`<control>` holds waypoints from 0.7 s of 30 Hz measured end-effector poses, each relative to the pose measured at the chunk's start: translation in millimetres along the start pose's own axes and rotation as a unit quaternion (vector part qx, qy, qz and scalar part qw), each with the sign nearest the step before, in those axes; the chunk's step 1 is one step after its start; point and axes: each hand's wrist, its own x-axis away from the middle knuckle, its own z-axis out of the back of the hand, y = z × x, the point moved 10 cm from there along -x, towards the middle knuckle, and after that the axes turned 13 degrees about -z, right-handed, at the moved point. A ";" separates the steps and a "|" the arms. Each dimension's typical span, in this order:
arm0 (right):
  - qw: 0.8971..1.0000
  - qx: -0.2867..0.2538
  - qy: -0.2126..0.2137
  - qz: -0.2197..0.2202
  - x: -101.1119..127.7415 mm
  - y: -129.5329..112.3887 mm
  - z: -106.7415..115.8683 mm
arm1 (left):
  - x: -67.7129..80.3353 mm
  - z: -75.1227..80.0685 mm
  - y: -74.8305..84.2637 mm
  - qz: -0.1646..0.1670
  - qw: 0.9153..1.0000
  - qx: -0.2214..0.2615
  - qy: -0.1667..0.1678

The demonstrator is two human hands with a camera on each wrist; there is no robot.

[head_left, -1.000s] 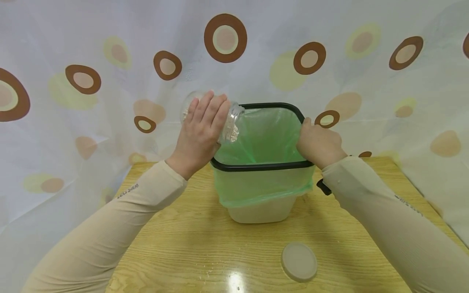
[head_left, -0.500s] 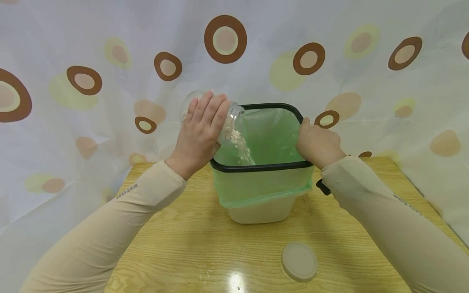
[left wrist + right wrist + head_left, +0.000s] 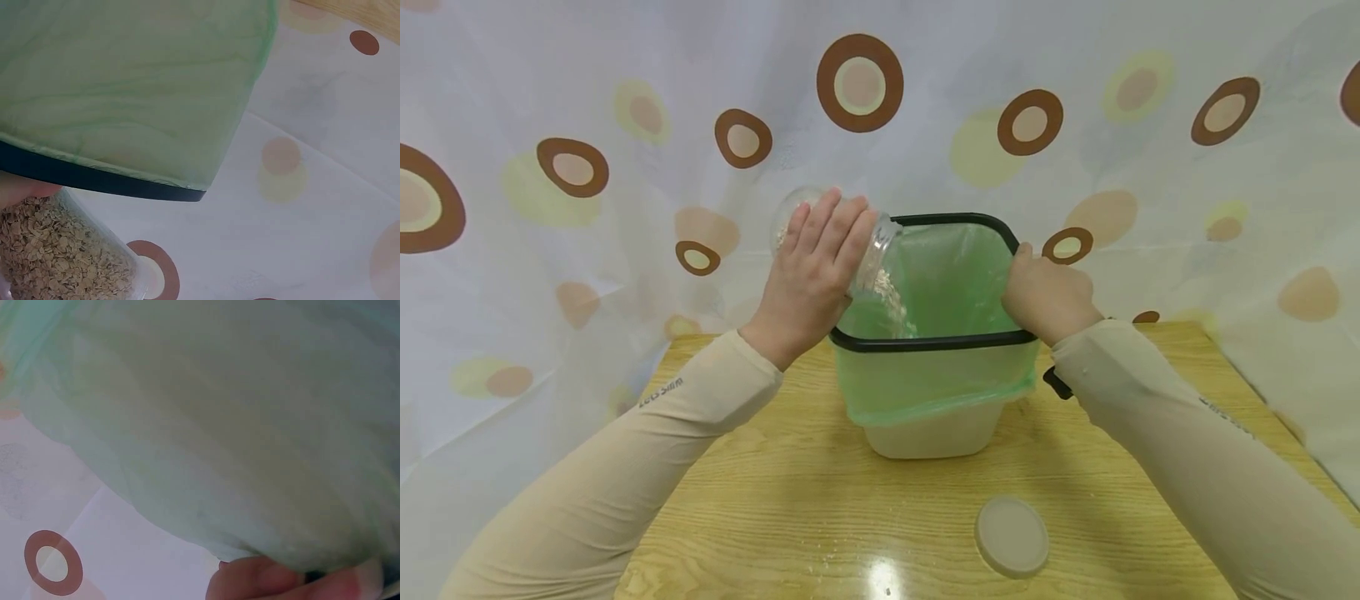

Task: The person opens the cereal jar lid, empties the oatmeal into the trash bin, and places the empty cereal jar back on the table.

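My left hand point(image 3: 808, 275) grips a clear glass jar point(image 3: 872, 250) tilted mouth-down over the left rim of a small white bin point(image 3: 936, 433). The bin has a black rim point(image 3: 940, 340) and a green plastic liner point(image 3: 947, 283). Oat flakes point(image 3: 895, 304) spill from the jar's mouth into the liner. In the left wrist view the jar point(image 3: 62, 250) holds oats beside the bin's black rim point(image 3: 94, 181). My right hand point(image 3: 1048, 296) grips the bin's right rim; the right wrist view shows fingers point(image 3: 287, 581) against the liner point(image 3: 219, 425).
A round beige lid point(image 3: 1012, 535) lies on the wooden table point(image 3: 775, 500) in front of the bin, right of centre. A few crumbs dot the table near its front edge. A curtain with brown and yellow circles point(image 3: 860, 82) hangs close behind the table.
One second ago the oats sat at the jar's mouth; since then the jar has tipped slightly further and oats stream into the liner. My right hand has kept its hold on the rim.
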 end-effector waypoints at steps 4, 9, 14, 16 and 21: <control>1.000 0.001 0.002 0.001 0.6 -0.8 0.0 | 1.1 0.1 1.2 -0.007 1.000 -0.009 0.001; 1.000 -0.001 0.006 0.004 2.0 -1.4 0.9 | 1.3 0.1 1.2 -0.012 1.000 -0.014 0.005; 1.000 0.002 0.010 0.006 2.8 -1.6 1.5 | 0.9 -0.1 2.2 -0.013 1.000 -0.014 0.006; 1.000 0.004 0.011 0.008 2.9 -2.0 1.5 | 0.6 -0.1 2.9 -0.014 1.000 -0.016 0.005; 1.000 0.005 0.008 0.008 2.6 -1.8 1.4 | -1.0 -0.8 4.7 -0.022 1.000 -0.015 0.007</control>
